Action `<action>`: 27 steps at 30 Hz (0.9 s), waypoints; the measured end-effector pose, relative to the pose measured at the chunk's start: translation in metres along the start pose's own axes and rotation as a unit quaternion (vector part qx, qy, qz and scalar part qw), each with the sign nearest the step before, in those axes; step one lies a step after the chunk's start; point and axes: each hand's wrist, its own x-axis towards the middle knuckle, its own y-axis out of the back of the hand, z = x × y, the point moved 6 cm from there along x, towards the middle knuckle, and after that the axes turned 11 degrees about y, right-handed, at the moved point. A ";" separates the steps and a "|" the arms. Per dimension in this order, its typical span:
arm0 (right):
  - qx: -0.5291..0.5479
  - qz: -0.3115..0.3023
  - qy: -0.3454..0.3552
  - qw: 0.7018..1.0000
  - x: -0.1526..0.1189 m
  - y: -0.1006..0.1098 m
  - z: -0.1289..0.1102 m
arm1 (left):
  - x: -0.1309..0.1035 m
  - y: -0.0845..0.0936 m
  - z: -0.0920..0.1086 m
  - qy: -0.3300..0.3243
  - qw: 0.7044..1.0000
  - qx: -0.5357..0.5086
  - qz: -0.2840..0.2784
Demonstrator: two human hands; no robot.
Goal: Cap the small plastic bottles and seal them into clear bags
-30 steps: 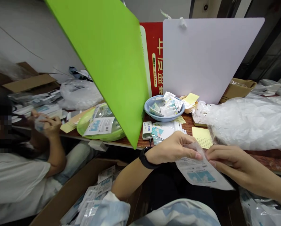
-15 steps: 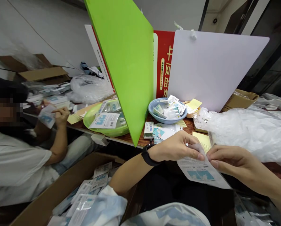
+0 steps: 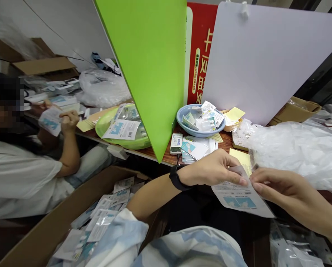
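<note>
Thin, white, blue-printed, plastic-looking flat packet [image 3: 239,200] is off the near edge of the brown wood-grain table [image 3: 224,145], left hand [image 3: 214,168] pinching its top, right hand [image 3: 279,184] its upper right edge (likely light, floppy, slick, creases easily; margins are best hold).

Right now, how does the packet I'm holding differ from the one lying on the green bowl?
The held packet slants between your left hand and right hand, while the other packet rests on the green bowl. Fingers cover part of the held packet; none touch the other packet. Both are pale with blue pictures.
</note>
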 end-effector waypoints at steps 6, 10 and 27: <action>0.076 0.017 -0.033 0.996 0.008 0.001 0.014 | 0.004 0.004 -0.002 0.003 1.000 0.027 0.011; 0.091 0.001 -0.056 0.994 0.012 0.001 0.021 | 0.008 0.006 -0.007 0.010 1.000 0.025 0.006; 0.078 -0.031 -0.069 0.994 0.010 -0.002 0.032 | 0.012 0.012 -0.013 0.017 0.999 0.049 -0.007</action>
